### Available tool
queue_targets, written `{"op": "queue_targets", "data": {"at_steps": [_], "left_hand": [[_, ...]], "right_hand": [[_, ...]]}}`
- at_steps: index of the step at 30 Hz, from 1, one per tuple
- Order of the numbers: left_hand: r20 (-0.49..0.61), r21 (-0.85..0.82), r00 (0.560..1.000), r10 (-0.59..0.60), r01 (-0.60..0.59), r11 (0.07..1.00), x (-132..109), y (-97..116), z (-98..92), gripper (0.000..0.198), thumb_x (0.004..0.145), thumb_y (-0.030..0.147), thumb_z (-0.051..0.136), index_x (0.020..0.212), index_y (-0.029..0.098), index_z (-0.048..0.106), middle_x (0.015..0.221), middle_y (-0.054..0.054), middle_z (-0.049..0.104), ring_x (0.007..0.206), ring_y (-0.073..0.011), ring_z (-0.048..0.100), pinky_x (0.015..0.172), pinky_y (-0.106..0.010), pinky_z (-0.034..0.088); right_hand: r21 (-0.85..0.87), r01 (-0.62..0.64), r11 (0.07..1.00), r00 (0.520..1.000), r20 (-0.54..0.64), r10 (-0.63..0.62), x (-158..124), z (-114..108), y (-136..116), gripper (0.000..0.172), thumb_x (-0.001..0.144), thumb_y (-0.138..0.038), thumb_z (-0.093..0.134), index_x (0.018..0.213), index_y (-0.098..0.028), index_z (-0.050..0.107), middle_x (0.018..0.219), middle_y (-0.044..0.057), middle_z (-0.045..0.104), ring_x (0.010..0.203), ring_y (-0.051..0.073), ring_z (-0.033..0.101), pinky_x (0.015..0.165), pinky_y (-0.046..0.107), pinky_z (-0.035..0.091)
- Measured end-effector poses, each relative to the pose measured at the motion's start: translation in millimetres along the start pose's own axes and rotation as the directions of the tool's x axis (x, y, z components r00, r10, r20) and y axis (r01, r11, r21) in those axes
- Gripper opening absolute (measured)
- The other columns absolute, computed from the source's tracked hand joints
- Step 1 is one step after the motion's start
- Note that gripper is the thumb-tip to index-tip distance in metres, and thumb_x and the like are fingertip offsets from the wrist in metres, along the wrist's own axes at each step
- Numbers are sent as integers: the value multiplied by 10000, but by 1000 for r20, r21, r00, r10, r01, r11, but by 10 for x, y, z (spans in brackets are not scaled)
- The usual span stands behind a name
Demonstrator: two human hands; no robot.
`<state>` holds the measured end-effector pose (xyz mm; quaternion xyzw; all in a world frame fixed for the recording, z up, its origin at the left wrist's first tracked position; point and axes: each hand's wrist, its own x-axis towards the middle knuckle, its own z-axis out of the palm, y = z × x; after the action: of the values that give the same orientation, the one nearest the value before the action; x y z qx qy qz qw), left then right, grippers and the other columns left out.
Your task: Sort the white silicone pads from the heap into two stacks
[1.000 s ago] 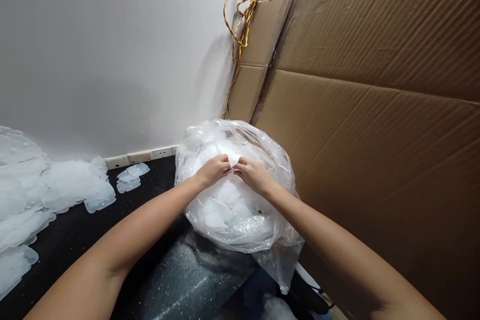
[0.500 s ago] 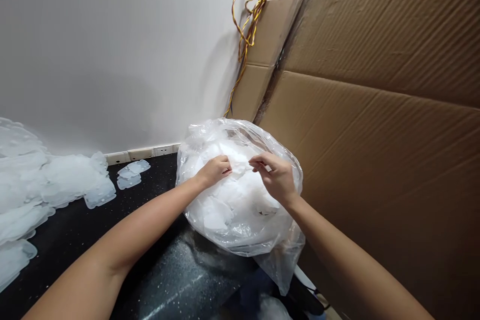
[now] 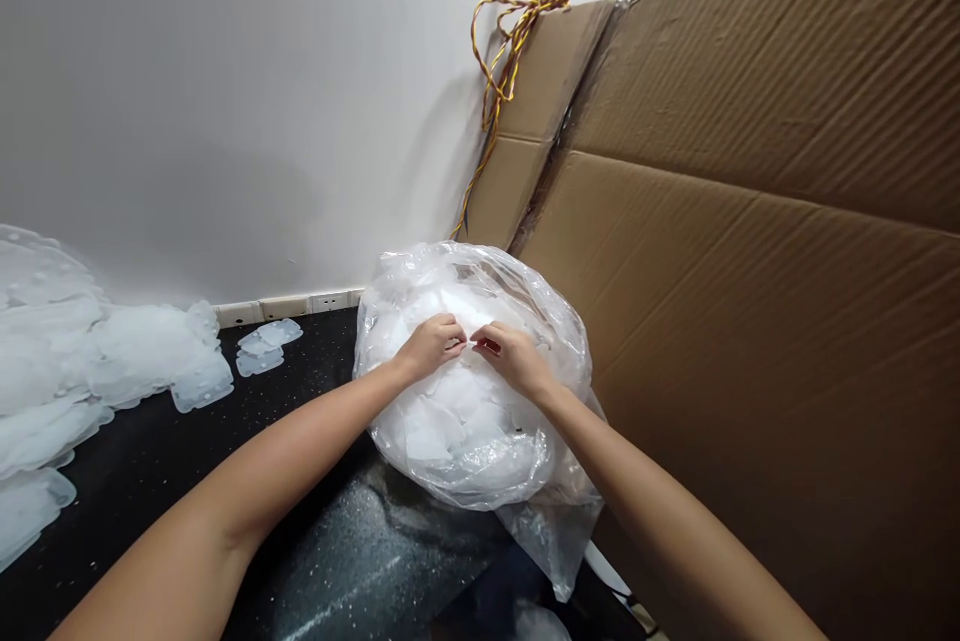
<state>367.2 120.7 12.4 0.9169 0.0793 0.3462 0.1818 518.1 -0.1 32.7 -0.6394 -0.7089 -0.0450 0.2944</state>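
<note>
A clear plastic bag point(image 3: 480, 491) stands open on the black speckled surface, filled with thin white pieces point(image 3: 442, 421). Over the middle of these pieces, my left hand point(image 3: 437, 343) has its fingers pinched together. My right hand point(image 3: 510, 353) faces it, thumb and fingers also pinched, with the fingertips of both hands nearly meeting. Whatever lies between the fingertips is too small and too white against the pieces to make out.
Translucent flat pieces point(image 3: 135, 351) lie heaped at the left, with a few more point(image 3: 262, 346) beside them. Wall sockets point(image 3: 285, 308) line the back edge. Large cardboard point(image 3: 750, 321) stands at the right, and a twisted yellow cord point(image 3: 517, 21) hangs behind.
My right hand has moved left, close to my left hand. My left hand has stayed almost in place. The view has shifted slightly.
</note>
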Motion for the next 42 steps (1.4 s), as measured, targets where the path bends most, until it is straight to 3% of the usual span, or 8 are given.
{"op": "queue_targets", "data": {"at_steps": [7, 16, 42], "left_hand": [[7, -17, 1000, -11, 11, 1000, 0, -1, -6, 115, 819, 120, 615, 735, 184, 660, 771, -12, 592, 769, -159, 595, 712, -268, 482], [6, -30, 1000, -25, 25, 999, 0, 19, -12, 115, 819, 117, 625, 733, 182, 667, 762, -9, 586, 752, -153, 591, 703, -262, 480], [3, -31, 999, -46, 46, 998, -15, -10, 43, 115, 812, 123, 618, 739, 191, 675, 776, -13, 589, 763, -160, 588, 723, -274, 484]], "right_hand": [[10, 0, 1000, 1000, 10, 0, 17, 14, 16, 97, 813, -157, 562, 741, -193, 617, 749, 9, 594, 608, 125, 522, 602, 226, 402], [4, -3, 1000, 1000, 14, 3, 7, 19, 6, 108, 823, -179, 542, 744, -199, 613, 755, 13, 591, 608, 126, 507, 608, 227, 396], [88, -13, 996, 1000, -25, 15, 8, 76, 46, 102, 756, -154, 505, 724, -206, 587, 710, 12, 602, 612, 144, 548, 600, 246, 452]]}}
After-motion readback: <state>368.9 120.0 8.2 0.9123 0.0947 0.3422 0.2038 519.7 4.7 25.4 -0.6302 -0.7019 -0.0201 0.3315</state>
